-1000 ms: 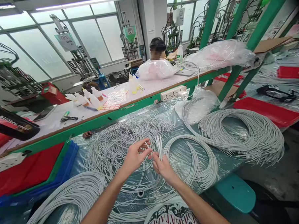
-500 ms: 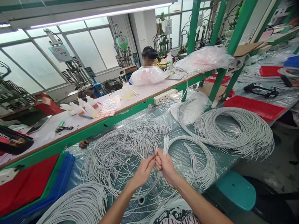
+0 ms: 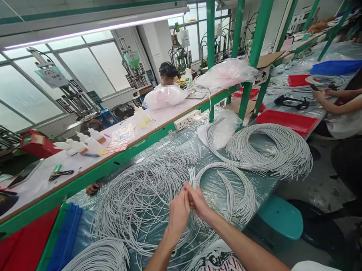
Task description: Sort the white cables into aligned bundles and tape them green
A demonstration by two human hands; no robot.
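In the middle of the head view, my right hand (image 3: 199, 201) is closed round a small bundle of grey cables (image 3: 192, 175), whose ends stick up above the fingers. My left hand (image 3: 178, 210) presses against it from the left, its fingers closed; what they pinch, if anything, is hidden. Behind both hands spreads a loose tangle of grey cables (image 3: 135, 189). A curved cable bundle (image 3: 247, 188) lies just right of my right hand, with a shorter bunch (image 3: 226, 185) inside its curve.
A big cable coil (image 3: 289, 150) lies right, another (image 3: 96, 259) front left. Stacked trays (image 3: 26, 242) stand left. A green-edged shelf (image 3: 133, 151) with a power strip (image 3: 187, 120) crosses behind. A co-worker (image 3: 168, 76) sits beyond it; another person's arms (image 3: 344, 102) show right. A teal stool (image 3: 280, 217) stands below.
The view has swung right, so the scene sits further left. My left hand has turned more upright and closed in against my right hand, which keeps its hold on the cables.
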